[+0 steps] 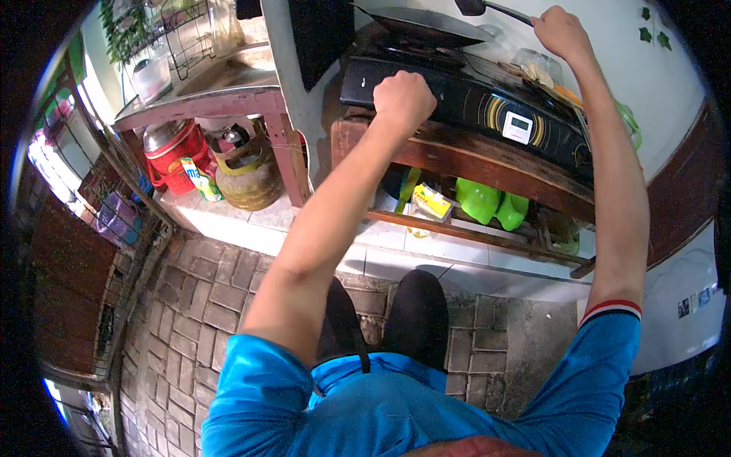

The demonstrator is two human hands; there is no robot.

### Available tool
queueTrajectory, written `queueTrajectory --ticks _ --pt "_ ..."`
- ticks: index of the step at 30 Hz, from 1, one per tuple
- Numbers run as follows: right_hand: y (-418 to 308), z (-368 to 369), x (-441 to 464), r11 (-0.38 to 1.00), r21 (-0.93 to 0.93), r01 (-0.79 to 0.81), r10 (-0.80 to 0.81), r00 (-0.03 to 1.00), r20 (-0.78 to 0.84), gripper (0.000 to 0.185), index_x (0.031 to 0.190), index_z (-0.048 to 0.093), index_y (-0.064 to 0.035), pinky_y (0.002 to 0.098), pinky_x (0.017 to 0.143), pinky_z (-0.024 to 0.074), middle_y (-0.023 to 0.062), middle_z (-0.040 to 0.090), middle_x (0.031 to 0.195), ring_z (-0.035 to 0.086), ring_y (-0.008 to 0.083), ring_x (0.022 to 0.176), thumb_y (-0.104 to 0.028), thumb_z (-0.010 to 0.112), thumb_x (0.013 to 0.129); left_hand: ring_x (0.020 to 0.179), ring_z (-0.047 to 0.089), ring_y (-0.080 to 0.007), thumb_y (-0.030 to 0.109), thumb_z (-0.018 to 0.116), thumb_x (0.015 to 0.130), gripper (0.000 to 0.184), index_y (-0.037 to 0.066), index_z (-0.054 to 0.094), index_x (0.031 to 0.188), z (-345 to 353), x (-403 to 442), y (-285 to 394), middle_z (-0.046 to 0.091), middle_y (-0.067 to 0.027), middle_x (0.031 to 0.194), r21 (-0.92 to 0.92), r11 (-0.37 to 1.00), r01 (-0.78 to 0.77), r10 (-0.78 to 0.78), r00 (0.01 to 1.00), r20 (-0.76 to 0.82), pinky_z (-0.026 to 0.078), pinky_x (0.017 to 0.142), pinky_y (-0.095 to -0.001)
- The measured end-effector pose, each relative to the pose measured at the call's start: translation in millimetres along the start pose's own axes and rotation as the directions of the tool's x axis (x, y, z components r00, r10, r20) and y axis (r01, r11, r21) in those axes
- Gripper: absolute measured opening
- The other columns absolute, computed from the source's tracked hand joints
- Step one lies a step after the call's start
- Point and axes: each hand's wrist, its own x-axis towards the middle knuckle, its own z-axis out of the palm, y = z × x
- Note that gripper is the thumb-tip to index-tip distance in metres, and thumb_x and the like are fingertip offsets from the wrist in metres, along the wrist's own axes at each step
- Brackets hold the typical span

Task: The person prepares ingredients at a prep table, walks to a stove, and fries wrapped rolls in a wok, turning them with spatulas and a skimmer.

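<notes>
My left hand (404,99) is closed at the left front of the black gas stove (472,107), over the spot of its left knob, which the fingers hide. A dark wok (430,29) sits on the left burner, just beyond that hand. Higher up and to the right, my right hand (562,32) is wrapped round the handle of a black ladle (509,11). The ladle's dark head is partly cut off by the top edge of the view and is held above the wok's right side. A small white digital timer (518,129) is on the stove's front panel.
The stove stands on a wooden table (464,156); green containers (480,199) and a yellow-and-white pack (432,201) are on its lower shelf. A gas cylinder (247,177) and a red basket (177,158) stand at left. Clear containers (537,65) are behind the stove.
</notes>
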Motion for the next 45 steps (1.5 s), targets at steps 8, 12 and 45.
queueTrajectory --ticks 8,12,45 --pt "-28.9 -26.9 -16.1 0.989 0.101 -0.103 0.109 0.992 -0.056 0.030 0.086 0.066 0.0091 0.0472 0.081 0.0517 0.0324 0.063 0.087 0.064 0.0435 0.089 -0.018 0.058 0.077 0.102 0.065 -0.0333 0.024 0.050 0.087 0.031 0.006 0.071 0.101 -7.7 13.2 -0.4 0.067 -0.0164 0.110 0.097 0.994 -0.051 0.033 0.983 0.182 0.053 0.086 -0.0409" --pt "-30.3 -28.5 -15.1 0.985 0.086 -0.150 0.155 0.987 -0.049 0.030 0.086 0.067 0.0090 0.0463 0.082 0.0519 0.0326 0.063 0.088 0.064 0.0429 0.090 -0.018 0.058 0.077 0.099 0.066 -0.0311 0.026 0.046 0.090 0.035 0.001 0.069 0.100 24.0 36.6 -17.7 0.067 -0.0188 0.107 -0.091 0.995 0.048 -0.031 0.984 0.177 0.053 0.083 -0.0396" --pt "-23.7 -28.6 -13.2 0.992 0.061 -0.113 0.116 0.992 -0.047 0.032 0.086 0.066 0.0092 0.0463 0.083 0.0521 0.0330 0.063 0.088 0.064 0.0432 0.090 -0.020 0.058 0.076 0.118 0.054 -0.0378 0.028 0.047 0.084 0.046 -0.002 0.064 0.113 22.2 30.7 -15.2 0.057 -0.0248 0.124 -0.292 0.942 0.164 -0.097 0.968 0.233 0.043 0.100 -0.0418"
